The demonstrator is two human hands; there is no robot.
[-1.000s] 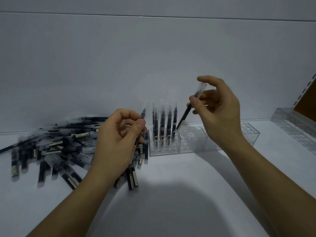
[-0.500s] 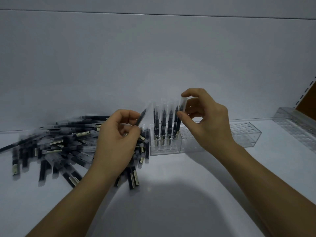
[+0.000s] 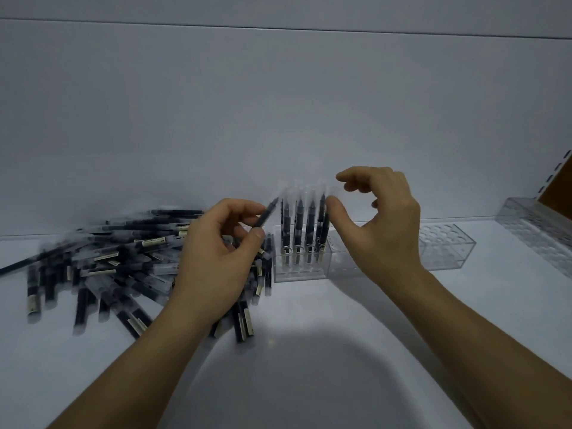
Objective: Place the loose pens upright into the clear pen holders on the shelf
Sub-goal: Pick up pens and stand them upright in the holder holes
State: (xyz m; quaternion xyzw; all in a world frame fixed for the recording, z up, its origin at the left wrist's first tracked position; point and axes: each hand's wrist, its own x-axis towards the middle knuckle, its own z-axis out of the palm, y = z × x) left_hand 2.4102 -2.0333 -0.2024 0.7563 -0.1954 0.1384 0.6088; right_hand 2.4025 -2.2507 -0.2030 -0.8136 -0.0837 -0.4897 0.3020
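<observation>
A few pens (image 3: 298, 224) are standing in the pen holder (image 3: 300, 269) (a big pile (image 3: 108, 261) is waiting left of it) while the left hand (image 3: 216, 258) is pinching another pen (image 3: 266, 216) beside it and the right hand (image 3: 380, 224) is hovering empty, loosely open.

Head-worn view, forward-down, close over shelf (image 3: 309, 351)

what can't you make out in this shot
Head view:
- Labels in the pile: blurred, unreadable.
- Lower end of the pen: hidden in the left hand.
- The middle holder: mostly covered by the right hand.
- Far end of the rack: cut by the right edge.
</observation>
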